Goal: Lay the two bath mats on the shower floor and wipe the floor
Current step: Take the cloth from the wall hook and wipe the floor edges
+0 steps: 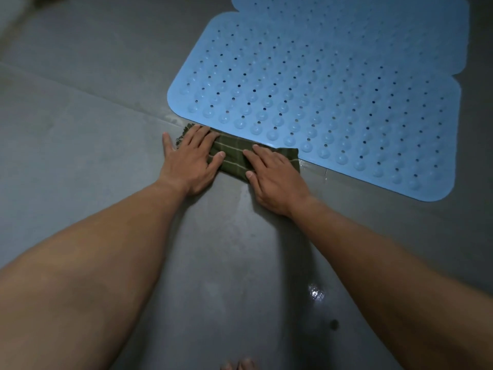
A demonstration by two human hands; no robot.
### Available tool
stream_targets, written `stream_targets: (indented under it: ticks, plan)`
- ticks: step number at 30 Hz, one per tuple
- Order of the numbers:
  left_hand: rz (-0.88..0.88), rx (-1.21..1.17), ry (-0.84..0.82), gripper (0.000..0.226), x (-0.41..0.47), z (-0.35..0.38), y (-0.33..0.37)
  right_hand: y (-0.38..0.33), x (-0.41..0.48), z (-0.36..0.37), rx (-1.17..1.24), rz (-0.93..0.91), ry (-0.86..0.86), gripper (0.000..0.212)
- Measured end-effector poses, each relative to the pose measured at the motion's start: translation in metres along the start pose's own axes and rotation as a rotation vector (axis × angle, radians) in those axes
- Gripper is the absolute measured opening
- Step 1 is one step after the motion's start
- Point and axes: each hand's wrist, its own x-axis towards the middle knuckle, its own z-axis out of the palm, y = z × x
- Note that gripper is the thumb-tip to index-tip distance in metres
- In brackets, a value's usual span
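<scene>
A folded dark green checked cloth (234,158) lies on the grey shower floor (88,145), right against the near edge of a blue perforated bath mat (320,102). My left hand (186,158) presses flat on the cloth's left end with straight, spread fingers. My right hand (272,177) presses flat on its right part. A second blue mat (373,22) lies behind the first, its edge tucked under or against it at the top of the view.
The floor shows wet patches and a glint of water (316,292) near my right forearm. A tile joint (106,100) runs diagonally to the mat's corner. My toes (240,365) show at the bottom edge.
</scene>
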Motion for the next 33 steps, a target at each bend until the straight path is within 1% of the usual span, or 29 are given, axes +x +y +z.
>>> stream_targets:
  ticks: [3, 8, 12, 15, 18, 21, 23, 26, 29, 33]
  plan:
    - [-0.005, 0.013, 0.020, 0.064, 0.001, -0.004, -0.016, -0.010, 0.012, 0.003, 0.001, -0.006, -0.003, 0.054]
    - [-0.011, 0.010, 0.014, 0.060, 0.005, -0.009, -0.045, -0.028, 0.033, 0.011, 0.008, -0.014, 0.001, 0.055]
    - [-0.043, 0.026, 0.004, 0.063, 0.009, -0.013, -0.072, -0.049, 0.055, 0.012, 0.023, -0.028, -0.008, 0.054]
    - [-0.049, 0.039, -0.047, 0.063, 0.014, -0.022, -0.093, -0.066, 0.070, 0.013, 0.047, -0.010, -0.038, 0.054]
    - [-0.046, 0.039, -0.122, 0.065, 0.019, -0.033, -0.105, -0.078, 0.081, 0.006, 0.049, 0.011, -0.103, 0.055]
    - [-0.032, 0.039, -0.183, 0.067, 0.023, -0.038, -0.110, -0.082, 0.085, -0.004, -0.047, 0.008, -0.169, 0.059]
    - [-0.018, 0.052, -0.207, 0.068, 0.025, -0.038, -0.114, -0.083, 0.088, -0.007, -0.137, -0.027, -0.187, 0.061]
    - [0.015, 0.087, -0.240, 0.069, 0.034, -0.041, -0.122, -0.082, 0.094, -0.005, -0.127, -0.060, -0.216, 0.062]
    - [0.015, 0.105, -0.219, 0.070, 0.042, -0.042, -0.139, -0.089, 0.104, 0.006, -0.057, -0.055, -0.191, 0.061]
    - [0.004, 0.111, -0.206, 0.071, 0.043, -0.041, -0.156, -0.101, 0.115, 0.023, -0.026, -0.032, -0.095, 0.060]
